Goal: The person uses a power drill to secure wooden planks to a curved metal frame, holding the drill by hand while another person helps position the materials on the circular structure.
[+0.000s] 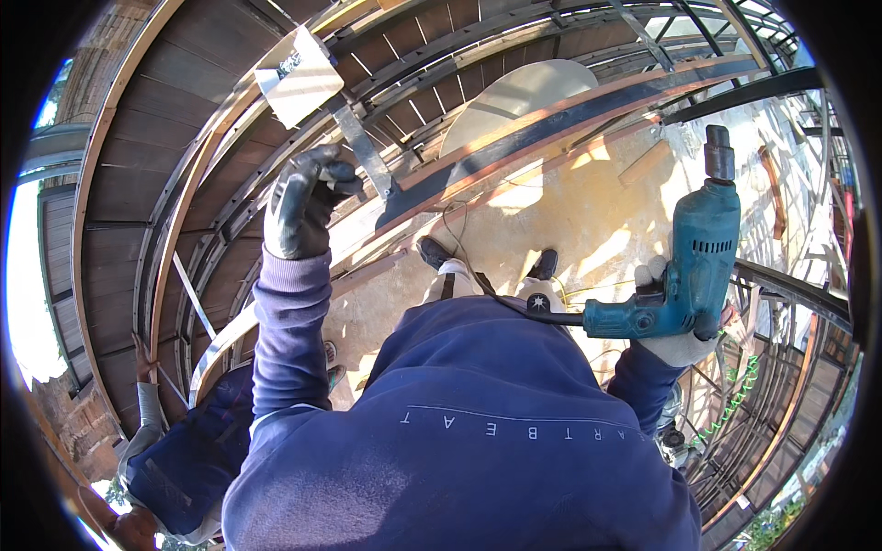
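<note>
At far left, a co-worker in a dark blue vest (188, 468) reaches one hand up to curved, dark-slatted framework (129, 193). Next, the wearer's left hand (301, 207), in a dark glove, is raised with its fingers curled inward; whether they grip anything cannot be told. Just above it sits an open white box (310, 87) with small pieces inside. A long dark beam (551, 129) crosses beyond the wearer's shoes (436, 253). At right, the pale-gloved right hand (678, 350) holds a teal drill (706, 243) by its handle, socket end upward.
</note>
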Demonstrator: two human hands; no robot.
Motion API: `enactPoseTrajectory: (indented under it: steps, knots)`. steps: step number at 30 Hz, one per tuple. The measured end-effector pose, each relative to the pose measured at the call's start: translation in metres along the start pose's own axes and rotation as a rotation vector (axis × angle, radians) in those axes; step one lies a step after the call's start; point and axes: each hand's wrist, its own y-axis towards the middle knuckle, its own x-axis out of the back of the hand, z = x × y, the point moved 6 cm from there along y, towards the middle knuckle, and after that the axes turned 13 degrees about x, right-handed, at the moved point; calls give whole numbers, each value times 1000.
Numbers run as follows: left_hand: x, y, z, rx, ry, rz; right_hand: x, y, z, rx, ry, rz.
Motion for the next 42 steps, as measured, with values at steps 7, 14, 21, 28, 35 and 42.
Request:
enactPoseTrajectory:
  steps: [7, 14, 21, 28, 35, 42]
  knots:
    - [-9, -68, 299, 790, 266, -332, 160, 42, 19, -314, -70, -142]
    - [212, -64, 530, 885, 621, -748, 311, 31, -88, -442, -10, -100]
    - [396, 99, 643, 607, 1348, -745, 439, 22, -227, -473, 74, -214]
    - [545, 209, 761, 677, 1740, -608, 525, 3, -272, -156, 48, -233]
    - [451, 258, 814, 646, 1867, -415, 520, -63, -257, 123, -76, -414]
    - [444, 262, 824, 655, 1737, -466, 503, -64, -260, 216, -150, -385]
